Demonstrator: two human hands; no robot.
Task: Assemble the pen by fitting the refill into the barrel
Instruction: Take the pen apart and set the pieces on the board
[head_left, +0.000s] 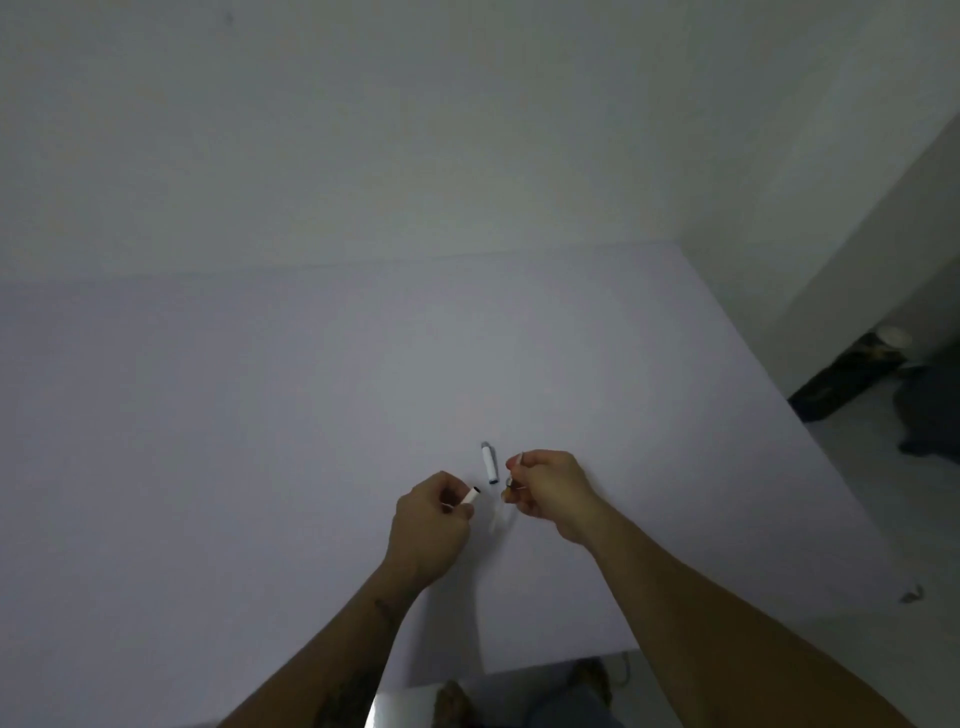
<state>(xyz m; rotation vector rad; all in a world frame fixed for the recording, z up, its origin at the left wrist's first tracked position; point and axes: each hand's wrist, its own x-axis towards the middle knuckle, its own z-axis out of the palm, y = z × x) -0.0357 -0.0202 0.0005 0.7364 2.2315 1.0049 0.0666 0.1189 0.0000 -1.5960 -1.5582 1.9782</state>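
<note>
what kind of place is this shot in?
Probably a plain indoor room, home or small workroom; hard to say more. A large bare white table sits against blank white walls, a dark bag-like heap lies on the pale floor at right, and pen parts are the only work items.

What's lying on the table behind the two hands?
A small white pen cap with a dark end lies on the table just beyond the left hand and right hand. Whatever the fingers cover on the table cannot be seen.
</note>
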